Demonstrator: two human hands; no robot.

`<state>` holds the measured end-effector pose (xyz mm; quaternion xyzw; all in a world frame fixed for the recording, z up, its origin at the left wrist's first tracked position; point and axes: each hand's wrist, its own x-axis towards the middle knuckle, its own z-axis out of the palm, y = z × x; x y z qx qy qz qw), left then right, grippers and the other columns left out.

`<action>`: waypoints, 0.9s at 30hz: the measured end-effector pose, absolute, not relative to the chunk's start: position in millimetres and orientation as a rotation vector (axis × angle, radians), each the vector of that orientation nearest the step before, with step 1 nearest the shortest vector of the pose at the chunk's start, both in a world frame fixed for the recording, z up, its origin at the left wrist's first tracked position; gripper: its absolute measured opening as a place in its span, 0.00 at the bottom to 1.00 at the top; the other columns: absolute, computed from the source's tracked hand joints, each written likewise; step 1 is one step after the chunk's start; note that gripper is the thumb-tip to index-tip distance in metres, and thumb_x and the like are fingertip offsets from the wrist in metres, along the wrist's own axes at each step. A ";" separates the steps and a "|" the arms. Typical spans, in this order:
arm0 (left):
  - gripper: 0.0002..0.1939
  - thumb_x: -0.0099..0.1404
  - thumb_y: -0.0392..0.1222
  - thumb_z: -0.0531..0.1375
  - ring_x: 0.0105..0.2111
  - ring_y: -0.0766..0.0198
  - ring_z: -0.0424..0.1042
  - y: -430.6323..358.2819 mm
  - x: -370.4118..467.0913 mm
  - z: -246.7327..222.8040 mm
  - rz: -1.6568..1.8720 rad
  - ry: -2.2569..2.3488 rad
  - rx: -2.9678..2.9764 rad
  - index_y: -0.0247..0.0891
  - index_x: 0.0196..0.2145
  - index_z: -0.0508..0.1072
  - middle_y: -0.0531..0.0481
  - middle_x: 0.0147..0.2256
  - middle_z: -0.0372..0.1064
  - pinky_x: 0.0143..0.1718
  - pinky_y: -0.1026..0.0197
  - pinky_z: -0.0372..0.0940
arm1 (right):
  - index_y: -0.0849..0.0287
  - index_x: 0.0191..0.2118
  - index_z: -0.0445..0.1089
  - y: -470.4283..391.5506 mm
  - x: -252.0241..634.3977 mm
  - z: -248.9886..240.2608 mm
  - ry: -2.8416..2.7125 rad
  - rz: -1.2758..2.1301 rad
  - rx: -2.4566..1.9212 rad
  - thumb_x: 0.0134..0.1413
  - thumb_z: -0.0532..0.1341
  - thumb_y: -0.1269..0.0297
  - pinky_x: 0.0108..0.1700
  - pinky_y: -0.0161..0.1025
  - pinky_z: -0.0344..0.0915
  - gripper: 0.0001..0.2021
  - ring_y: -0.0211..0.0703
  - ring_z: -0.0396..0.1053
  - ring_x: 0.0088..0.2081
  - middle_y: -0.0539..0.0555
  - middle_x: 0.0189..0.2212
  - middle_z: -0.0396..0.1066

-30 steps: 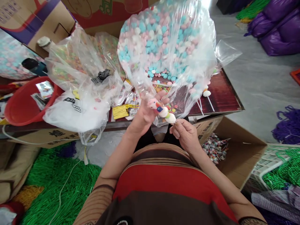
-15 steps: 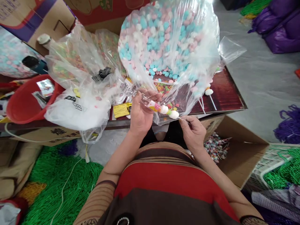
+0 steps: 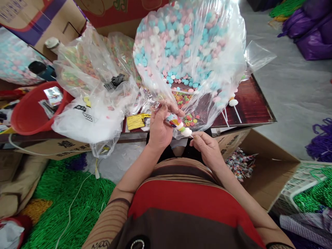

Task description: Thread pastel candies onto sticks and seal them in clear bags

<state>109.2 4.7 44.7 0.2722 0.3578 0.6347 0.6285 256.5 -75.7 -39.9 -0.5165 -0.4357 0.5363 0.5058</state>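
My left hand (image 3: 161,129) is closed around a printed clear plastic sleeve (image 3: 171,119). Partly inside that sleeve is a marshmallow stick (image 3: 186,132) with white marshmallows and a green piece; its upper end is hidden by the print and my fingers. My right hand (image 3: 205,147) pinches the stick's thin white end between thumb and fingers. Behind my hands, a big clear bag of pink, blue and white marshmallows (image 3: 189,48) lies open on the table. Small coloured candy rings (image 3: 190,120) lie at its mouth. More sticks with a white marshmallow (image 3: 233,102) rest to the right.
Gold twist ties (image 3: 137,121) lie left of my hands on the dark red table (image 3: 255,103). A thin white plastic bag (image 3: 83,121) and a red basin (image 3: 28,117) stand farther left. Below right, an open cardboard box (image 3: 277,173) contains many finished-looking sticks (image 3: 241,164).
More of the marshmallow stick is now inside the sleeve. My right hand has shifted left and slightly down, closer to my left hand. The view has shifted a little.
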 end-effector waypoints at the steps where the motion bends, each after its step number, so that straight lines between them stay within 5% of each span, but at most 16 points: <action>1: 0.11 0.68 0.49 0.64 0.27 0.68 0.75 4.9 109.8 44.1 1.463 0.821 0.635 0.42 0.33 0.69 0.58 0.24 0.68 0.38 0.62 0.72 | 0.56 0.38 0.76 -75.8 255.3 -39.5 -1.085 1.209 -1.271 0.58 0.66 0.46 0.28 0.33 0.57 0.17 0.33 0.59 0.24 0.46 0.23 0.66; 6: 0.12 0.64 0.48 0.68 0.28 0.67 0.76 3.2 114.3 36.0 1.461 0.753 0.694 0.42 0.33 0.70 0.57 0.25 0.69 0.35 0.63 0.71 | 0.56 0.32 0.76 -77.2 248.1 -38.6 -1.064 0.909 -1.366 0.56 0.68 0.51 0.31 0.35 0.62 0.13 0.35 0.61 0.26 0.47 0.23 0.69; 13: 0.21 0.61 0.58 0.69 0.26 0.68 0.73 -10.3 119.8 18.2 1.363 0.693 0.747 0.39 0.32 0.68 0.55 0.25 0.72 0.30 0.65 0.67 | 0.61 0.23 0.71 -80.4 249.9 -35.8 -0.751 1.480 -1.275 0.48 0.70 0.37 0.21 0.32 0.40 0.27 0.28 0.43 0.18 0.43 0.14 0.52; 16: 0.24 0.60 0.61 0.68 0.23 0.68 0.71 -7.4 121.7 8.9 1.335 0.616 0.733 0.40 0.37 0.65 0.55 0.24 0.72 0.27 0.64 0.63 | 0.60 0.23 0.68 -75.5 251.5 -38.8 -0.703 1.682 -1.185 0.44 0.73 0.38 0.21 0.31 0.49 0.27 0.27 0.46 0.18 0.45 0.15 0.58; 19: 0.26 0.61 0.60 0.68 0.17 0.70 0.67 -7.7 118.8 3.7 1.263 0.544 0.837 0.41 0.43 0.61 0.57 0.24 0.71 0.23 0.65 0.60 | 0.58 0.22 0.65 -69.9 242.2 -42.0 -0.673 1.763 -1.109 0.45 0.72 0.39 0.27 0.34 0.62 0.27 0.28 0.44 0.18 0.40 0.13 0.46; 24: 0.31 0.56 0.68 0.67 0.21 0.67 0.70 -19.2 109.4 4.3 1.238 0.547 0.928 0.40 0.38 0.63 0.59 0.20 0.63 0.27 0.63 0.64 | 0.57 0.27 0.69 -66.6 220.9 -43.6 -0.520 1.833 -1.150 0.30 0.79 0.41 0.24 0.33 0.63 0.28 0.28 0.48 0.18 0.40 0.16 0.53; 27: 0.32 0.52 0.70 0.69 0.26 0.67 0.70 -22.5 101.3 7.1 1.073 0.662 1.028 0.36 0.33 0.68 0.54 0.25 0.66 0.36 0.59 0.68 | 0.55 0.26 0.67 -63.3 218.0 -46.2 -0.499 1.824 -1.146 0.29 0.79 0.42 0.20 0.31 0.59 0.28 0.28 0.49 0.17 0.41 0.15 0.54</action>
